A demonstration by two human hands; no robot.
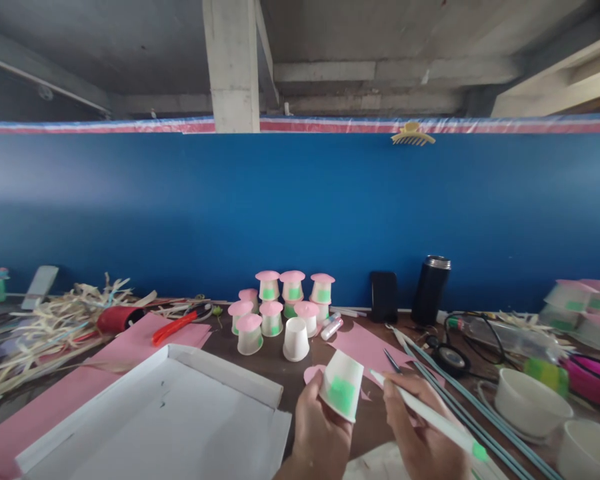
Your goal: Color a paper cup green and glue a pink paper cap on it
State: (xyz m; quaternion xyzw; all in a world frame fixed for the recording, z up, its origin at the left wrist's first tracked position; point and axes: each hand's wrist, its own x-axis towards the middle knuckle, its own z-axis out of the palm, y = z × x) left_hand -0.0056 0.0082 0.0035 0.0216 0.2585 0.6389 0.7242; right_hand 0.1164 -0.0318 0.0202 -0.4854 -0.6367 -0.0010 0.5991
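Tilted upside down, a white paper cup (344, 373) with a green coloured patch on its side is gripped by my left hand (319, 430). My right hand (423, 423) is closed around a white marker (443, 421) with a green end. The marker's tip points at the cup from just to its right, and I cannot tell whether they touch. A plain white cup (296, 340) stands upside down beyond my left hand. Behind it are several green-marked cups (271, 319) topped with pink paper discs, some stacked two high.
A shallow white box lid (145, 413) lies at the left over pink paper (80, 393). A red-handled tool (177, 325) rests beside shredded strips (87, 310). On the right are a black flask (431, 290), a phone (384, 297), blue-grey rods (460, 393) and a white bowl (530, 403).
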